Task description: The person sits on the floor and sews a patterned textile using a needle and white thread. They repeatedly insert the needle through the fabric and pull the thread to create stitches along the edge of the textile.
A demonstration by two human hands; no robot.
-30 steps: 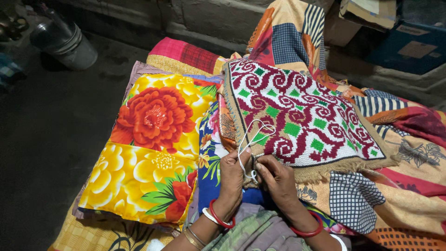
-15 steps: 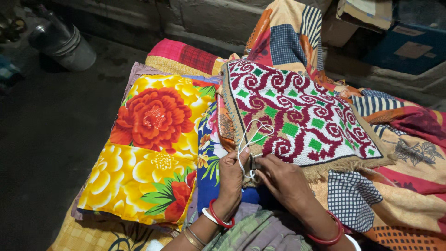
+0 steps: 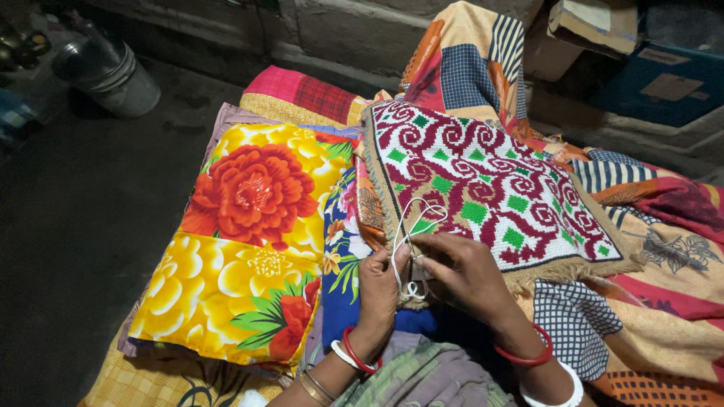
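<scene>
White yarn (image 3: 413,218) loops up-away from both hands; I see left hand (image 3: 379,290) pinching strand, right hand (image 3: 461,273) pinching mat (image 3: 483,181) edge, nearer.

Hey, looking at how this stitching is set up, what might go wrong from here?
The white thread lies in loose loops over the embroidered mat, so it might tangle or knot as it is pulled. Both the left hand and right hand crowd the mat's near edge, where a needle, too small to see, could prick a finger. Dim light may cause misplaced stitches.
</scene>
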